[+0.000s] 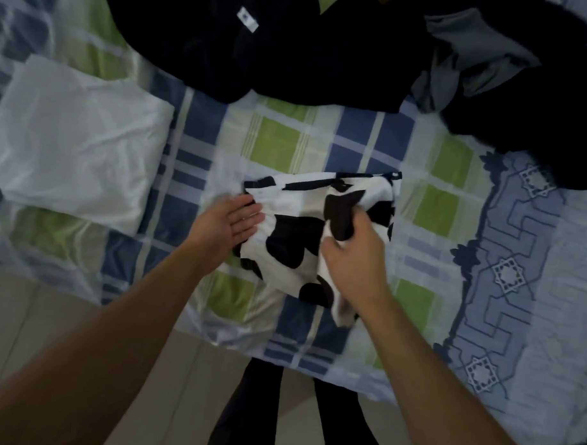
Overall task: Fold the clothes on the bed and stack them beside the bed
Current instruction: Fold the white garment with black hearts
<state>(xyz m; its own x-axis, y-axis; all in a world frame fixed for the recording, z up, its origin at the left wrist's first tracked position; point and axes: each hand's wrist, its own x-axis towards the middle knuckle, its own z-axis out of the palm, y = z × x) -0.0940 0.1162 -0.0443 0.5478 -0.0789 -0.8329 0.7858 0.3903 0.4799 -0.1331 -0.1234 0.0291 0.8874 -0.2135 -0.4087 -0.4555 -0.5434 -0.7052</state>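
Cow-print garment (301,242) half folded near bed (288,135) edge, flat left hand (234,220) pinning one side, right hand (347,254) with curled fingers bunching a flap; likely to unfold or skew if pinning slips, possibly sliding toward floor.

Black clothes pile (275,45) beyond cow-print garment (305,236): cut off by top edge, folds lost in darkness. Grey garment (470,62) right of pile: partly buried under black cloth. Right hand (347,257): motion-blurred, fingertips hidden in cow-print fabric. White folded cloth (75,141) left of cow-print garment: cut off by left edge. Small label on pile: print unreadable.
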